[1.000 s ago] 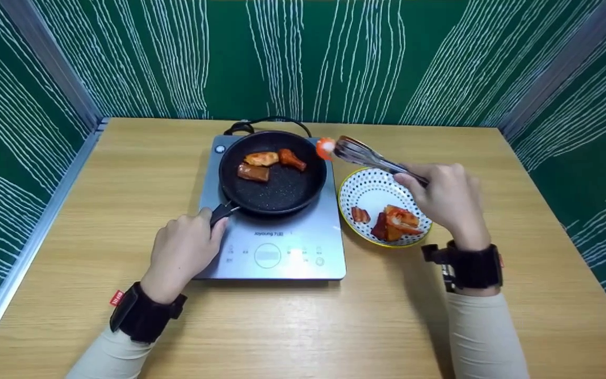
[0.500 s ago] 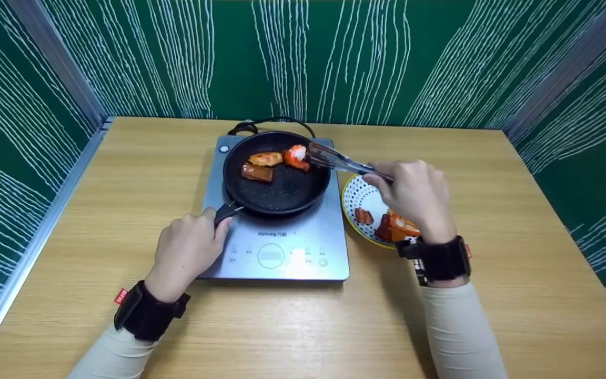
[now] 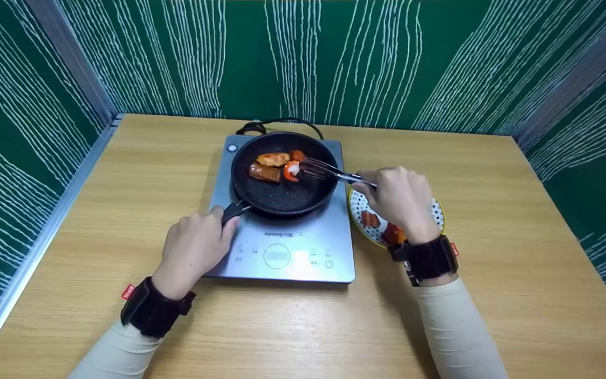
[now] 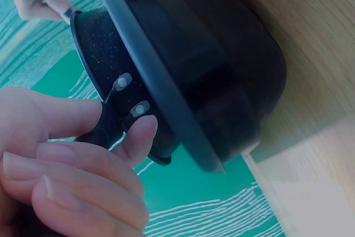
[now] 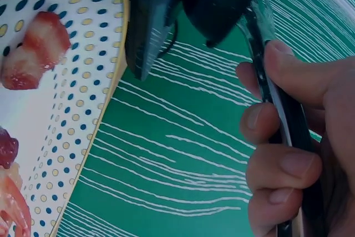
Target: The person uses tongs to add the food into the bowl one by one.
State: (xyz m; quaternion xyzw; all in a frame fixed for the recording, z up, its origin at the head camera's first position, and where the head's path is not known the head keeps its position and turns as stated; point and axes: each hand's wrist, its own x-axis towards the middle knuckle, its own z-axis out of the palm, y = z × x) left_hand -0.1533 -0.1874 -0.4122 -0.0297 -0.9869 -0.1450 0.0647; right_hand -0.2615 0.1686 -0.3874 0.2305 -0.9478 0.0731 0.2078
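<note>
My left hand (image 3: 196, 242) grips the black handle (image 3: 233, 211) of a frying pan (image 3: 282, 200); in the left wrist view, fingers wrap the handle below two rivets. My right hand (image 3: 395, 197) holds metal food tongs (image 3: 329, 169), which reach over the pan's right rim. A red and white shrimp (image 3: 291, 171) lies in the pan, right at the tongs' tips. Beside it are a small drumstick (image 3: 298, 156), partly covered by the tongs, a chicken wing (image 3: 273, 159) and a glossy brown block of food (image 3: 264, 172).
Under the pan is a silver induction cooker (image 3: 308, 271), with a black cord (image 3: 253, 126) behind. A dotted, yellow-rimmed plate (image 3: 360, 210) stands to its right, partly hidden by my right hand, bearing a bacon-like piece (image 5: 36, 51) and other food. Green patterned walls (image 3: 250, 63) enclose the wooden table (image 3: 282, 337).
My right hand has moved left with the tongs, carrying the shrimp from above the plate's far side into the pan. My left hand keeps its grip on the handle. The head view has shifted slightly.
</note>
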